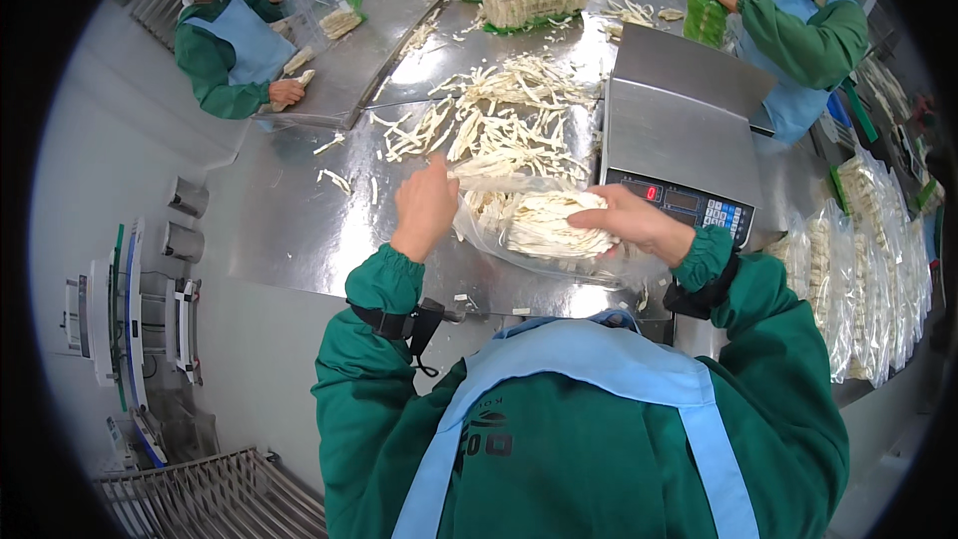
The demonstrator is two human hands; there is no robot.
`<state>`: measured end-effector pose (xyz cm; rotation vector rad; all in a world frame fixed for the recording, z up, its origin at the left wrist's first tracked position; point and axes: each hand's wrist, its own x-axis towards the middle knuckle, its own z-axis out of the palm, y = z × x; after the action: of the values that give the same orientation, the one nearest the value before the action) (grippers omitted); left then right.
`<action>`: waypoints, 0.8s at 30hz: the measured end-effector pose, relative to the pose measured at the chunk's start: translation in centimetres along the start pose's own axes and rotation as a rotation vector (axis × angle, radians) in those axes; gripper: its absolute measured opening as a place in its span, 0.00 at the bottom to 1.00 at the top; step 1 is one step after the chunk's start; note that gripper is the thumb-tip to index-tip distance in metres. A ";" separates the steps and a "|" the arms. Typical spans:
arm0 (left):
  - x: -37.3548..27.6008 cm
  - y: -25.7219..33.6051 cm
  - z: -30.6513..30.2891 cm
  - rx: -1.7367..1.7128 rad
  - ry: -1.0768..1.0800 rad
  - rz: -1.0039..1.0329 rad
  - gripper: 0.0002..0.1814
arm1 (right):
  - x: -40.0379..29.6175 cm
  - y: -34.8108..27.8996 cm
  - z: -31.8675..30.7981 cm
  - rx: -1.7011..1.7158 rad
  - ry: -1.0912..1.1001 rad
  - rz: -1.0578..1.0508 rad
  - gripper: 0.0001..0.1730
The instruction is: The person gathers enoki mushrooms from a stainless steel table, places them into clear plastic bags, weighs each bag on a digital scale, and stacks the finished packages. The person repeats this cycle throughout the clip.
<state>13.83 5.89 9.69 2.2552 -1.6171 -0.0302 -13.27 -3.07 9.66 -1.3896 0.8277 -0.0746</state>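
Note:
In front of me a clear plastic bag (486, 243) lies on its side at the steel table's near edge. Pale dried strips, like noodles or tofu skin, fill part of it. My left hand (423, 208) is curled at the bag's left side and seems to pinch its edge; the fingertips are partly hidden. With thumb and fingers, my right hand (632, 223) grips a folded bundle of pale strips (557, 223) at the bag. Whether the bundle is wholly inside the plastic is unclear. Just beyond the bag, loose strips (516, 101) are heaped.
A digital scale (681, 127) showing zero stands right of the heap. Filled bags (846, 284) line the right side. More packed bags (535, 0) stand at the back. Two co-workers in green, at left (239, 37) and right (801, 37), handle strips and a bag.

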 end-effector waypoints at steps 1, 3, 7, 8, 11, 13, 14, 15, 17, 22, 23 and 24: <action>-0.2 -0.1 -0.6 -0.111 -0.166 -0.104 0.16 | -0.1 -0.3 0.7 0.091 -0.011 -0.047 0.25; -0.9 1.7 -2.2 -0.441 0.073 -0.006 0.09 | -0.4 -1.6 2.6 0.229 0.030 -0.038 0.27; -4.5 8.4 -7.5 -0.537 0.304 0.326 0.08 | -5.1 -3.5 2.6 0.495 -0.008 -0.374 0.31; -5.2 10.0 -8.8 -0.486 0.386 0.476 0.08 | -6.6 -3.3 2.5 0.412 0.064 -0.439 0.31; -6.5 14.5 -8.9 -0.419 0.369 0.928 0.20 | -9.6 -1.1 2.0 0.401 0.077 -0.573 0.33; -6.8 16.4 -6.6 -0.405 0.239 0.926 0.16 | -8.8 1.1 2.1 0.541 0.087 -0.542 0.33; -7.0 16.8 -5.1 -0.405 0.209 0.896 0.16 | -8.2 2.3 2.2 0.581 0.084 -0.477 0.32; -7.0 16.7 -3.8 -0.399 0.149 0.890 0.15 | -7.6 3.4 2.1 0.616 0.128 -0.365 0.32; -7.5 16.2 -1.7 -0.430 0.133 0.877 0.14 | -7.1 5.5 2.4 0.720 0.119 -0.477 0.31; -10.0 17.0 -2.1 -0.505 -0.185 0.853 0.15 | -8.3 8.1 1.6 0.689 0.123 -0.454 0.34; -9.6 16.9 -3.0 -0.542 -0.346 0.880 0.16 | -8.6 8.1 1.4 0.677 0.107 -0.444 0.34; -9.2 16.2 -4.1 -0.588 -0.519 0.916 0.17 | -8.8 8.1 1.2 0.672 0.059 -0.459 0.35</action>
<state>-3.20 10.98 16.73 0.9827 -2.3525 -0.7785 -22.39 4.19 6.62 -0.9092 0.4473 -0.6884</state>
